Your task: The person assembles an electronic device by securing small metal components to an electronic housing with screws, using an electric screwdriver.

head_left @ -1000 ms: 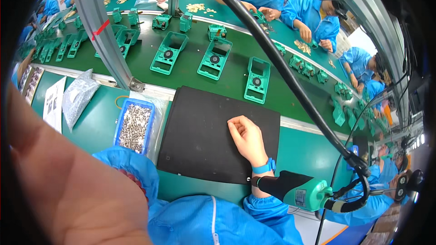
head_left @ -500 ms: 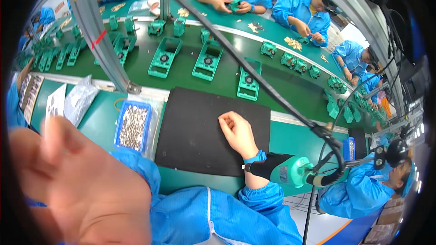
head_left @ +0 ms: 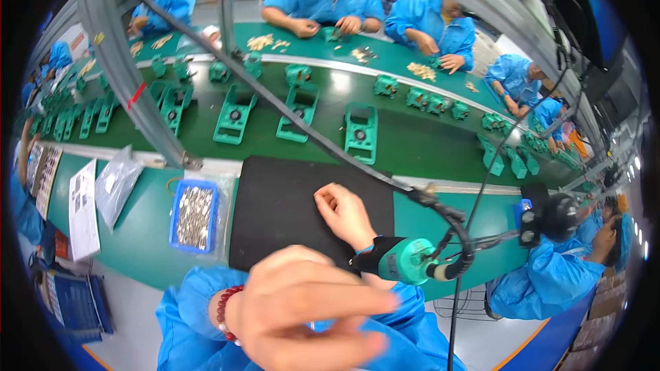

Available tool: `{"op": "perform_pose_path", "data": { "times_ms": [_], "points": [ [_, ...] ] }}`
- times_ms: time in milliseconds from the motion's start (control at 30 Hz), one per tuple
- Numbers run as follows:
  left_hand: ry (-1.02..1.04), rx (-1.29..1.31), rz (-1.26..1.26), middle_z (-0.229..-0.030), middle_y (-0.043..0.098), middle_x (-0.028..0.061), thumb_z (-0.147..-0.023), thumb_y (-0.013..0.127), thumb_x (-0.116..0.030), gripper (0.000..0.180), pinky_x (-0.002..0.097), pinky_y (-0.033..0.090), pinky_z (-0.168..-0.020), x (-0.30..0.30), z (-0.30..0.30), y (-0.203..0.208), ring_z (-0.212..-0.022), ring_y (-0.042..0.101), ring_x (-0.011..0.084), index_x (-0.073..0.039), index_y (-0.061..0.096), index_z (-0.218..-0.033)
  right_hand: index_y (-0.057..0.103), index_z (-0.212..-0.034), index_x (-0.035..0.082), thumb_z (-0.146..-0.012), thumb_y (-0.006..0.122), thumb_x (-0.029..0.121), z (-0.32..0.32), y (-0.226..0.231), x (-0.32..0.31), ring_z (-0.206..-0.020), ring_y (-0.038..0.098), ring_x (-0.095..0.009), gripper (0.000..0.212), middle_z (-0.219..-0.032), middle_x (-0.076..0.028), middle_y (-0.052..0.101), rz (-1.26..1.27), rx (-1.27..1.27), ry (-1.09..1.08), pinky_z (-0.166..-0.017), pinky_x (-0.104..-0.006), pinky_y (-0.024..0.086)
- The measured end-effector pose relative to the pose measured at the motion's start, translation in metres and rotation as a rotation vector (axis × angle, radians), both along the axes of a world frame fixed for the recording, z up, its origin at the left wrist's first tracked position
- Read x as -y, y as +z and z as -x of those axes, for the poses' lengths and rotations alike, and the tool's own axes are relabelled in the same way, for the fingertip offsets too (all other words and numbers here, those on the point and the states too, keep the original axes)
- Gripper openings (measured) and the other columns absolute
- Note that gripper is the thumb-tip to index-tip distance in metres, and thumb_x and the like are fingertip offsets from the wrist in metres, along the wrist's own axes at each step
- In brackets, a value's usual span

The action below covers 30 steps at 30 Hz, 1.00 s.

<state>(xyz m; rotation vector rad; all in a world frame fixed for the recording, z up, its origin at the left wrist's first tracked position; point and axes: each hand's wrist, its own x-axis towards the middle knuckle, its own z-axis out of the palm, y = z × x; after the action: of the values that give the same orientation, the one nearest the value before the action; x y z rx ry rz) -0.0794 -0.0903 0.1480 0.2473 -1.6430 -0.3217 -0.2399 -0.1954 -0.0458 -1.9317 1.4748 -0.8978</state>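
My left hand (head_left: 309, 309), large and motion-blurred close to the view, is raised in front of my body near the mat's front edge. Its index finger stretches out to the right with the thumb apart below, and nothing shows in it. Red beads (head_left: 225, 312) circle that wrist. On the black mat (head_left: 275, 227) rests my right hand (head_left: 344, 213), its fingers loosely curled, with no object visible in them. A teal and black cylindrical tool (head_left: 405, 261) on a cable overlaps my right wrist. Left of the mat stands a blue tray (head_left: 173, 216) of small silvery metal parts.
Beyond the mat a green belt (head_left: 275, 154) carries several teal housings (head_left: 234, 113). A dark bar (head_left: 275, 99) slants across the view. At left lie a plastic bag (head_left: 115, 182) and a printed sheet (head_left: 84, 209). Co-workers in blue (head_left: 440, 31) sit across the belt.
My left hand has swung from the far left to the front of my body, and its bracelet now shows. The right hand stays curled on the mat. The view has shifted.
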Motion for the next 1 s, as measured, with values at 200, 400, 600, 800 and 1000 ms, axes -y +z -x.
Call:
{"op": "perform_pose_path", "data": {
  "times_ms": [200,400,600,800,1000],
  "points": [
    [0.140,-0.473,0.245,-0.093,0.066,0.0088,-0.062,0.071,-0.008,0.018,0.0347,0.036,-0.048,0.000,0.062,0.035,-0.062,0.054,0.0189,-0.012,0.062,-0.077,0.068,-0.096,0.002,-0.092,0.067,0.012,-0.004,0.025,-0.002,-0.065,0.062,-0.013,0.011,-0.075,-0.007,0.065,-0.004,0.054,0.033,-0.061,-0.0276,0.050],
    [0.100,-0.250,0.248,-0.099,0.060,0.0055,-0.079,0.067,-0.009,0.014,0.0280,0.035,-0.046,-0.003,0.070,0.036,-0.063,0.052,0.0174,-0.017,0.059,-0.087,0.068,-0.097,0.001,-0.093,0.066,0.010,0.006,0.019,-0.005,-0.068,0.061,-0.010,0.011,-0.078,-0.007,0.067,0.024,0.078,0.030,-0.064,-0.0257,0.050],
    [-0.114,0.045,0.247,-0.111,0.060,0.0040,-0.092,0.064,-0.024,0.007,0.0321,0.044,-0.069,-0.020,0.059,0.033,-0.087,0.056,0.0203,-0.018,0.062,-0.095,0.067,-0.095,0.000,-0.090,0.066,0.007,0.000,0.021,-0.005,-0.061,0.057,-0.015,0.008,-0.076,-0.009,0.063,0.008,0.089,0.056,-0.059,-0.0286,0.048],
    [0.065,0.273,0.946,-0.093,0.073,0.0100,-0.084,0.065,-0.017,0.012,0.0340,0.048,-0.058,0.010,0.032,-0.016,-0.084,0.068,0.0217,-0.009,0.071,-0.091,0.066,-0.092,0.004,-0.090,0.066,0.014,0.004,0.022,-0.008,-0.066,0.064,-0.026,0.010,-0.078,-0.011,0.064,0.003,0.068,0.029,-0.064,-0.0359,0.052],
    [0.317,-0.257,-0.475,-0.092,0.061,0.0071,-0.096,0.059,-0.015,0.015,0.0281,0.046,-0.072,0.130,-0.004,-0.055,-0.088,0.058,0.0131,-0.003,0.059,-0.105,0.068,-0.093,0.005,-0.089,0.066,0.013,0.002,-0.001,-0.002,-0.071,0.067,-0.026,0.009,-0.079,-0.011,0.065,0.170,0.059,0.062,-0.066,-0.0362,0.052]
  ]
}}
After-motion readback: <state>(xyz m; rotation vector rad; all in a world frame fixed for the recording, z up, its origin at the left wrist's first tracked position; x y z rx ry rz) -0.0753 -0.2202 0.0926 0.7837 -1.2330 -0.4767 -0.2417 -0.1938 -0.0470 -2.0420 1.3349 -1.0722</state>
